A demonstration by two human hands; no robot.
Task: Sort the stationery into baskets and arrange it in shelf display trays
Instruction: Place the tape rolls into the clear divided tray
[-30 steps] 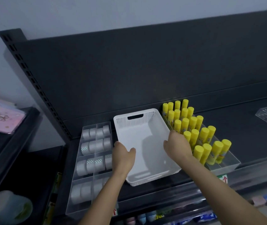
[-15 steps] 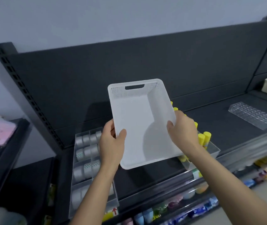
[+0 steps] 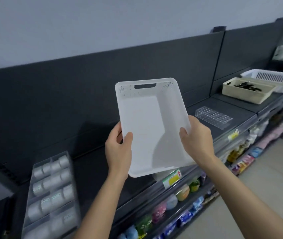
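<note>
One white perforated basket (image 3: 147, 121) is held tilted in the air above the dark shelf (image 3: 99, 169), its handle slot uppermost. The left hand (image 3: 118, 152) and right hand (image 3: 197, 138) clamp its long sides, thumbs over the rim and fingers behind. A shelf-edge label (image 3: 172, 177) with a red arrow is too blurred to read. Lower left sits one clear divided tray (image 3: 50, 156) of tape rolls (image 3: 54, 180). To the right lie one clear gridded tray (image 3: 213, 116), one beige basket (image 3: 240, 94) and one white slotted basket (image 3: 251, 71).

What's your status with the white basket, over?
Left hand and right hand grip the side rims. White basket empty, held above the shelf. Clear grid tray on the shelf to the right.
</note>
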